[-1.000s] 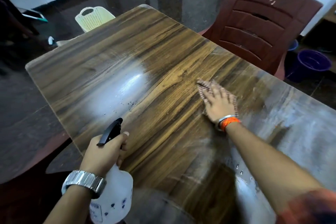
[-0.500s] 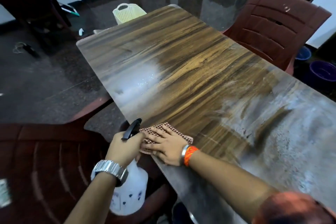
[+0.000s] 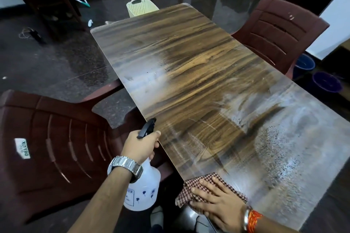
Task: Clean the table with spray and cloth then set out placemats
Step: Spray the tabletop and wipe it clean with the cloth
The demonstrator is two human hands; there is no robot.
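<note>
Surface (image 3: 198,66): long wood-grain laminate, glossy, droplets and wet streaks lower right.
Cloth (image 3: 191,188): small-check brown-white weave, crumpled, at near edge, bottom centre, part overhanging.
Right hand (image 3: 217,204): flat, fingers spread, pressing cloth; half second ago it pressed it farther along the left edge, beside bottle.
Left hand (image 3: 141,146): closed round neck of spray bottle (image 3: 144,185), translucent white plastic, black trigger, held off the edge, lower centre.
Maroon slatted plastic chair (image 3: 56,147): lower left.

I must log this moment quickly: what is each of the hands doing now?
Left hand: closed around the spray bottle.
Right hand: open, flat on the cloth at the table edge.
</note>
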